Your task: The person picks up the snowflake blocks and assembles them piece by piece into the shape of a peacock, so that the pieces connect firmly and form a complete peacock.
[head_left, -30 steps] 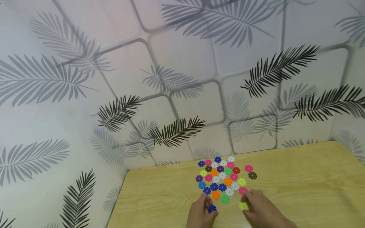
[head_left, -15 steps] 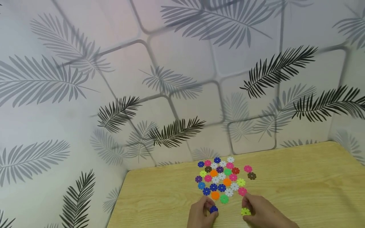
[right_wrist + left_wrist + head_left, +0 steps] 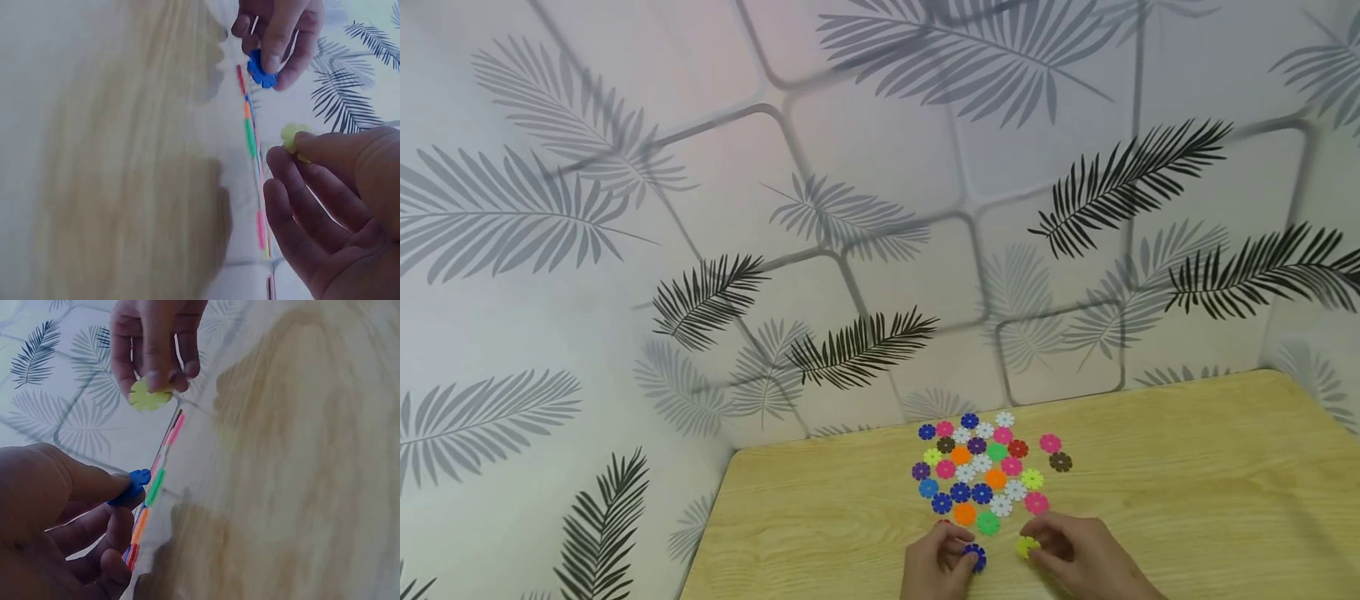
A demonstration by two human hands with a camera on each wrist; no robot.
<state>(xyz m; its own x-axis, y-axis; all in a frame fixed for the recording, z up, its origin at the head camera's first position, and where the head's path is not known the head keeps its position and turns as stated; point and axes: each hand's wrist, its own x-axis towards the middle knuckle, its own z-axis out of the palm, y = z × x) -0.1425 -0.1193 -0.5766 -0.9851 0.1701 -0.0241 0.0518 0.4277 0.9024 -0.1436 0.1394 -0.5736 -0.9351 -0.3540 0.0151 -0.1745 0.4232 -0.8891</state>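
**Blue disc and yellow disc held up off the tabletop, apart**

The blue disc [image 3: 975,558] is in the left hand [image 3: 936,567], pinched near its edge between thumb and forefinger, the other fingers bent in behind. The yellow disc [image 3: 1028,547] is in the right hand [image 3: 1086,554], likewise pinched nearly closed by thumb and forefinger, its remaining fingers loosely bent. The 2 discs face each other across a small gap, not touching.

For good control, I would judge a light pinch at the rim best: it leaves the notches opposite uncovered, and the thin plastic-looking pieces less likely to twist. Steady wrists, with both discs in plain sight, should help too.

Just beyond the hands lies a green disc [image 3: 988,523]; a red disc [image 3: 943,524] is mostly hidden by the left hand. Behind them a flat, many-coloured spread of discs [image 3: 982,463] covers part of the tabletop [image 3: 820,508], backed by a leaf-patterned wall [image 3: 880,167].
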